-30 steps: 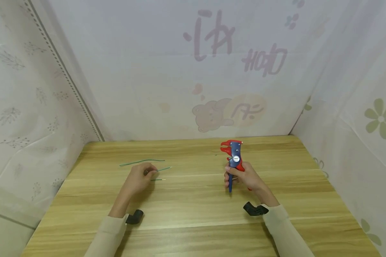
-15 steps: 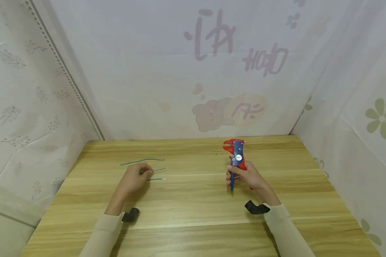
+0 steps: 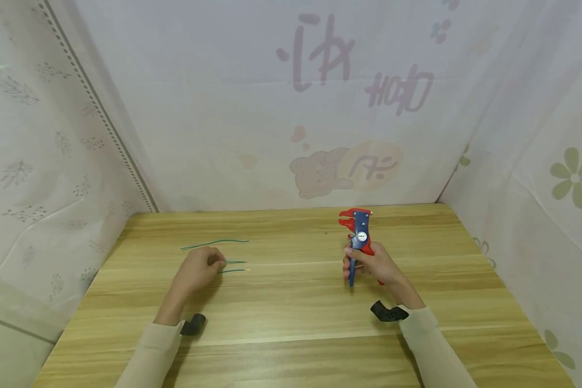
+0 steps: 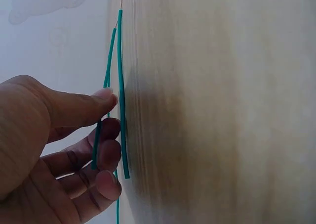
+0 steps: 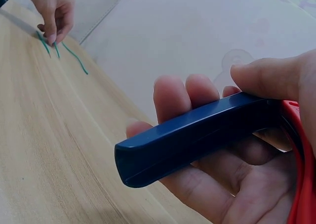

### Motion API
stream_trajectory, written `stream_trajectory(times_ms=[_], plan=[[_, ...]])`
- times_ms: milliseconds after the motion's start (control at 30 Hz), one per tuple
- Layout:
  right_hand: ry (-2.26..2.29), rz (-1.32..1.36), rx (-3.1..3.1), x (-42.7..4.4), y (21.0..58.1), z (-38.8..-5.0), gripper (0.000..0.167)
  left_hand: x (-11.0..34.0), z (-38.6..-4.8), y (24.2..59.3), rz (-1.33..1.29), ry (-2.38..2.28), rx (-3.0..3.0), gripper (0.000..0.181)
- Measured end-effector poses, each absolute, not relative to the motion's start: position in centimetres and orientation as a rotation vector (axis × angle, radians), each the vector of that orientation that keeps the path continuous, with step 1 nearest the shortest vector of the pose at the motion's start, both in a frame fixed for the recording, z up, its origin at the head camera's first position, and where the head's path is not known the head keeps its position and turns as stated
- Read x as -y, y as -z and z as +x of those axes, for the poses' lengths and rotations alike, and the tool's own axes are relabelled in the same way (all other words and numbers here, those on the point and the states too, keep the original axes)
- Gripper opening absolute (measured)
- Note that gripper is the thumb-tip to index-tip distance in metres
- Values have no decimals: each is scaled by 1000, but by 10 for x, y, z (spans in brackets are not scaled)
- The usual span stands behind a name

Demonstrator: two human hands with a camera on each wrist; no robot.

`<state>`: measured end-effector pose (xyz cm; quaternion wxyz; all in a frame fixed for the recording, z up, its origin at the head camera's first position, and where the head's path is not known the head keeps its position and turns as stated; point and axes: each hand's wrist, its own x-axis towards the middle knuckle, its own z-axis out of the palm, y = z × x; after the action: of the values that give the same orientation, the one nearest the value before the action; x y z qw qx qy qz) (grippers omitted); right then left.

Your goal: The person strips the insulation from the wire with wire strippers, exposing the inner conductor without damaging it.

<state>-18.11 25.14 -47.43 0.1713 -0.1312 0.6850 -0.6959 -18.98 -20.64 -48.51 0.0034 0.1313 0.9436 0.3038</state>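
My left hand point(image 3: 200, 268) pinches a short green wire point(image 4: 110, 53) between thumb and fingers, low over the left of the table. This wire has a bare end pointing away from the hand. A second green wire point(image 4: 122, 95) lies beside it on the tabletop, its stripped copper tip showing. Behind the hand is a longer green wire point(image 3: 218, 241), slightly bent. On the right, my right hand point(image 3: 371, 265) grips a red and blue wire stripper point(image 3: 361, 223) held upright above the table. Its red jaws stand apart, pointing left, and nothing is visible between them.
The wooden table point(image 3: 291, 318) ends at a printed cloth point(image 3: 223, 134) hanging behind it, with more cloth on both sides. A tiny dark speck point(image 3: 325, 233) lies near the back. Black camera mounts point(image 3: 194, 324) sit at both wrists.
My left hand has moved left with the wire, whose free end has dropped to lie beside the second wire. My right hand and the stripper have shifted slightly right.
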Motion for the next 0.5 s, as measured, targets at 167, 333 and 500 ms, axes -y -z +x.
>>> stream_trajectory(times_ms=[167, 333, 500], plan=[[1981, -372, -1929, -252, 474, -181, 31, 206, -189, 484, 376, -893, -2985, 5], [1982, -355, -1919, -253, 475, -181, 32, 206, -188, 483, 359, -850, -2996, 6], [1987, -334, -1915, -254, 473, -180, 37, 205, -188, 482, 376, -841, -3010, 5]])
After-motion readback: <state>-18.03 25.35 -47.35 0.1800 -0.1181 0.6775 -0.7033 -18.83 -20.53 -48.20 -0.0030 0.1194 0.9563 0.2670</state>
